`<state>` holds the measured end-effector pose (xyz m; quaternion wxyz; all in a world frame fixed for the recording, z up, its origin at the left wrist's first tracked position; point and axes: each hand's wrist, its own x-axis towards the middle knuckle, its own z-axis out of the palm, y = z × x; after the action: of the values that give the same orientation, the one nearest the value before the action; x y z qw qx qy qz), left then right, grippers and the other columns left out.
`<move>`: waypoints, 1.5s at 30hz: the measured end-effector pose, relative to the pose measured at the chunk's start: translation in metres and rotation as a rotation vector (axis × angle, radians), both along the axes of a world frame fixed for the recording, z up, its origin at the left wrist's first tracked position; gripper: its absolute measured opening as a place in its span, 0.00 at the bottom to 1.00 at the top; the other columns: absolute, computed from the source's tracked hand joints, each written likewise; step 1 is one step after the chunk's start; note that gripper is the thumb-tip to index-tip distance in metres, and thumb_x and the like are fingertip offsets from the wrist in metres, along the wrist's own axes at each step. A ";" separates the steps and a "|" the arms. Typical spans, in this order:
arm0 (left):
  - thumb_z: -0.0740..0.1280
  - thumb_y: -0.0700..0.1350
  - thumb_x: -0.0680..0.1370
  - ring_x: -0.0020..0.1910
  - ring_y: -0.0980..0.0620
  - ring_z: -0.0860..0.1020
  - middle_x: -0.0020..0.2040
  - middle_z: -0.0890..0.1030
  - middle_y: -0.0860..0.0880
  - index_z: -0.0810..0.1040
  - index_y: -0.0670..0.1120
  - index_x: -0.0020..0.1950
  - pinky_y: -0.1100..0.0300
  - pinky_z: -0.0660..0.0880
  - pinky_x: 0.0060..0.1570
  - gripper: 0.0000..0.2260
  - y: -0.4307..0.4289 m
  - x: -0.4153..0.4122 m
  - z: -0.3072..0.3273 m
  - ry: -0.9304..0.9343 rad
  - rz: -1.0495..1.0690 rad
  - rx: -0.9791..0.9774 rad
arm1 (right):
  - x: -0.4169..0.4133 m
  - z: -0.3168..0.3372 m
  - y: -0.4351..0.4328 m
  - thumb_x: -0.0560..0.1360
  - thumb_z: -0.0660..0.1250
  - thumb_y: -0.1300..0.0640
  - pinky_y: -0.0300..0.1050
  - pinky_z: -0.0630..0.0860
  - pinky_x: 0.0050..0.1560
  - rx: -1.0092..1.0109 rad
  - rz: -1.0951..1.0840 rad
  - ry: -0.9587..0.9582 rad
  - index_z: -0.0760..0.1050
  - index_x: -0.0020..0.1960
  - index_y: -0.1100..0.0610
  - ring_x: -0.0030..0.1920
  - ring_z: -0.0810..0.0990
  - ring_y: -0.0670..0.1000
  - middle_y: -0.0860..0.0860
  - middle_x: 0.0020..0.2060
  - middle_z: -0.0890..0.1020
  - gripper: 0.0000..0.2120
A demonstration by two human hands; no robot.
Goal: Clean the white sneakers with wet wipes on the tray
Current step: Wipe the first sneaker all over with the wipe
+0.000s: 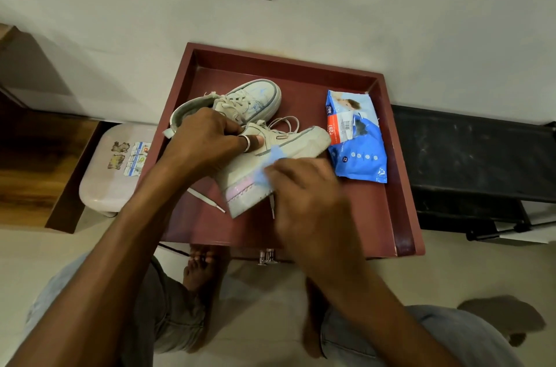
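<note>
The near sneaker (pixel 270 162) is tipped on its side over the red tray (pixel 400 186), sole edge facing the person, and that is where trouble could start. It is propped only by the left hand (pixel 207 141), so a hard push from the wipe could roll it out of the hold and knock it into the second sneaker (pixel 240 101) lying just behind. The loose laces (pixel 207 201) trail on the tray floor under the shoe; a sweeping stroke might drag one along or snag it. The wipes pack (pixel 356 138) sits just beside the toe, close enough to be shoved toward the tray wall.

The left hand's grip is closed around the collar and tongue area, thumb pressed on the upper, holding the shoe steady. The right hand (pixel 304 195) is blurred, so I can't be sure how the fingers sit, but it looks closed narrowly on a pale blue wet wipe (pixel 267 166) pressed against the sidewall above the sole. Both sneakers are on the tray, the far one resting flat toward the back left.
</note>
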<state>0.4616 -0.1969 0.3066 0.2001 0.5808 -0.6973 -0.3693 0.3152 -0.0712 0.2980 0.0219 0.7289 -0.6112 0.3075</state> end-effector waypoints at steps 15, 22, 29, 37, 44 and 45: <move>0.73 0.56 0.75 0.40 0.40 0.80 0.37 0.83 0.41 0.86 0.42 0.41 0.46 0.76 0.41 0.17 -0.001 0.002 -0.002 -0.029 -0.027 -0.017 | 0.020 -0.001 0.012 0.78 0.64 0.66 0.48 0.76 0.59 -0.031 0.194 0.061 0.82 0.55 0.64 0.51 0.77 0.57 0.57 0.52 0.83 0.10; 0.72 0.56 0.76 0.41 0.45 0.82 0.39 0.85 0.44 0.87 0.45 0.43 0.46 0.77 0.46 0.14 0.002 0.003 0.002 -0.045 -0.052 -0.016 | -0.036 -0.012 -0.029 0.71 0.67 0.71 0.42 0.76 0.55 0.057 -0.104 -0.129 0.84 0.55 0.60 0.51 0.81 0.53 0.52 0.51 0.85 0.15; 0.70 0.62 0.75 0.39 0.48 0.82 0.37 0.84 0.49 0.86 0.55 0.42 0.43 0.79 0.44 0.12 0.006 0.008 0.002 -0.071 -0.150 -0.059 | -0.070 -0.011 -0.047 0.72 0.68 0.70 0.55 0.81 0.50 0.103 -0.223 -0.091 0.84 0.54 0.59 0.48 0.83 0.58 0.57 0.48 0.85 0.14; 0.68 0.71 0.66 0.39 0.43 0.83 0.40 0.85 0.43 0.86 0.55 0.48 0.47 0.81 0.39 0.24 0.025 0.005 0.011 0.098 -0.334 0.121 | -0.072 -0.010 -0.041 0.74 0.67 0.69 0.42 0.74 0.53 0.174 -0.268 -0.170 0.83 0.54 0.61 0.51 0.82 0.53 0.55 0.49 0.85 0.12; 0.69 0.59 0.75 0.25 0.53 0.75 0.26 0.76 0.53 0.83 0.50 0.42 0.53 0.74 0.27 0.13 0.051 0.000 -0.008 -0.087 -0.459 -0.294 | -0.078 -0.018 -0.035 0.75 0.67 0.65 0.39 0.75 0.53 0.326 -0.283 -0.236 0.82 0.53 0.58 0.52 0.80 0.48 0.51 0.51 0.84 0.09; 0.64 0.61 0.75 0.24 0.54 0.75 0.26 0.76 0.54 0.83 0.50 0.43 0.52 0.74 0.27 0.16 0.057 0.001 -0.010 -0.130 -0.468 -0.359 | -0.075 -0.020 -0.036 0.75 0.67 0.65 0.39 0.75 0.54 0.340 -0.266 -0.251 0.83 0.53 0.58 0.52 0.80 0.48 0.51 0.51 0.84 0.10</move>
<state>0.4625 -0.1403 0.2969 0.1639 0.3822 -0.8777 -0.2383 0.2399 -0.1076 0.2777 -0.1367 0.5912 -0.7428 0.2828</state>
